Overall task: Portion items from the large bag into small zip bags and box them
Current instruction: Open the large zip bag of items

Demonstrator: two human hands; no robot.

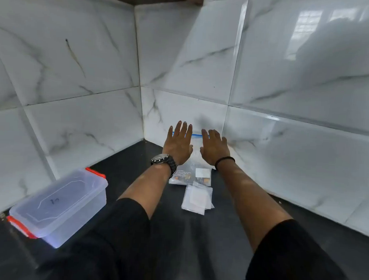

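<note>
Both flat, empty hands, left hand point(177, 145) and right hand point(214, 149), should grip the large bag point(194, 159) below its blue zip, small zip bags point(197, 199) waiting at 6 o'clock.

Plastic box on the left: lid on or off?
On. The clear lid sits flat on the plastic box, with both red clips at its ends.

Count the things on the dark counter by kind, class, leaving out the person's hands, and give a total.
Large zip bag with blue seal: 1
Pile of small clear zip bags, too overlapped to count singly: 1
Clear plastic box with red clips, lid on: 1
Total: 3
</note>
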